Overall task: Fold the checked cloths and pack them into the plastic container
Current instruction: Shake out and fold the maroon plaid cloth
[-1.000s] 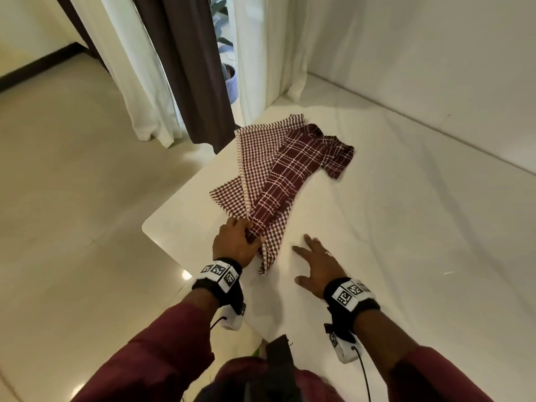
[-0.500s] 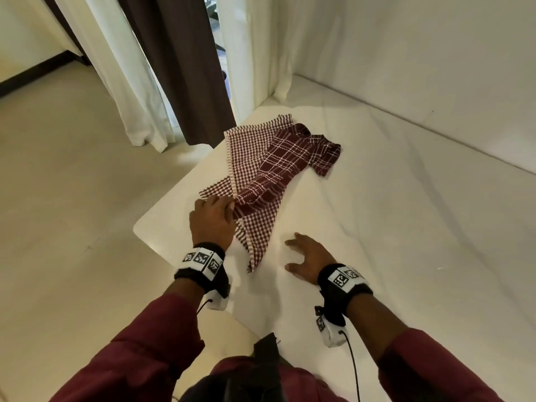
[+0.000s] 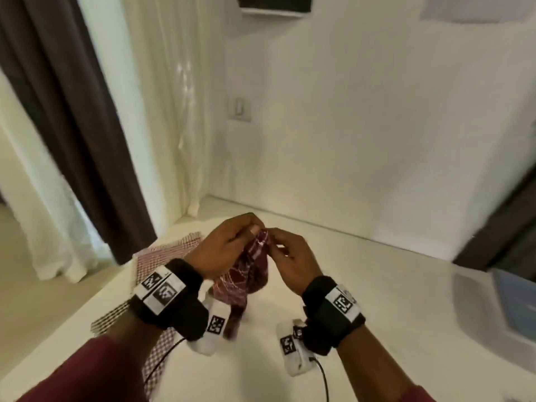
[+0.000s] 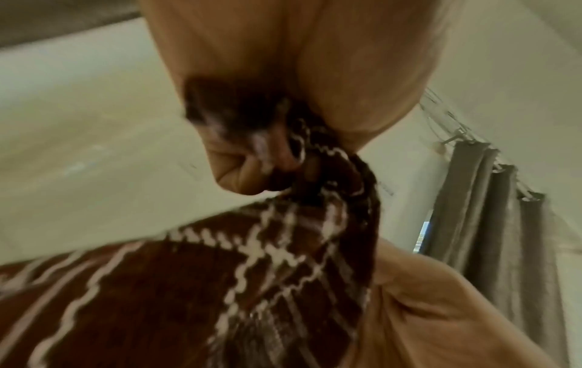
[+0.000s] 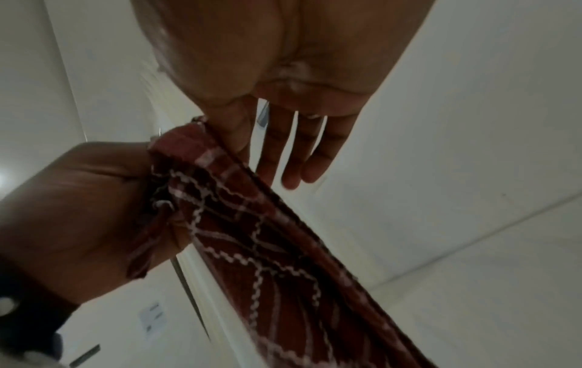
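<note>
Plaid cloth [image 3: 250, 271] hangs lengthwise beneath both hands, bunched. Left hand [image 3: 224, 249] grips its top edge; right hand [image 3: 293, 264] pinches alongside, remaining fingers [image 5: 293, 149] extended, touching.

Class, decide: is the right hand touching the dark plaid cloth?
Touching. The right wrist view shows the right hand with thumb and forefinger pinching the dark plaid cloth at its top edge.

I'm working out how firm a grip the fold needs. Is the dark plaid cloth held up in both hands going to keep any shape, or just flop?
Probably flops: the dark plaid cloth hangs limp below the left hand and right hand. It bunches into creases where the left hand grips it, so likely soft and thin. It seems light, since the right hand holds its edge by a pinch.
</note>
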{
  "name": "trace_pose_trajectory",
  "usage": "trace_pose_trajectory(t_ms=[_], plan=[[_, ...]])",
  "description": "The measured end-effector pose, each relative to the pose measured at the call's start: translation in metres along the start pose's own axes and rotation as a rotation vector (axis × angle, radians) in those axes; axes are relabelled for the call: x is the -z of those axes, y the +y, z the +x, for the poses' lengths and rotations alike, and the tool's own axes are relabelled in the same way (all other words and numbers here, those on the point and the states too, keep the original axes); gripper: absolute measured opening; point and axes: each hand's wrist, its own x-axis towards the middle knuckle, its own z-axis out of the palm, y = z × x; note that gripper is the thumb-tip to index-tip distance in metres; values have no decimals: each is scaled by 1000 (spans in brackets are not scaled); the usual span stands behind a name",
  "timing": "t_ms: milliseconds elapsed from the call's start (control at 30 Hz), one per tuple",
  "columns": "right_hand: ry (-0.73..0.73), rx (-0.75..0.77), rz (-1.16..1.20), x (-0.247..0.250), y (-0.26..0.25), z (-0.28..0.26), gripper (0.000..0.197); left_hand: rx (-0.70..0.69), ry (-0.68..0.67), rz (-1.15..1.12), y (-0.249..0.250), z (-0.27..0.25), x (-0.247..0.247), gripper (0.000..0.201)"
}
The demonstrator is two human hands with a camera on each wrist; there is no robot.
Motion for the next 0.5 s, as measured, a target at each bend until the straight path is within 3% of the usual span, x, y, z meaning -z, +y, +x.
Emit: trace_pose_trajectory(t_ms=[133, 233, 333, 433, 500], plan=[[125, 15, 62, 81, -19, -38, 18, -113, -205, 18, 59, 51, -43, 22], [226, 28, -45, 130, -25, -67, 13, -184, -318, 70, 98, 80, -78, 22], [327, -5, -188, 173, -25, -82, 16, -215, -359, 201, 131, 101, -96, 18], [388, -37, -332, 214, -25, -90, 13, -234, -394, 271, 150, 119, -108, 30], [397, -8, -423, 236, -29, -91, 14, -316, -382, 480, 154, 129, -111, 35]])
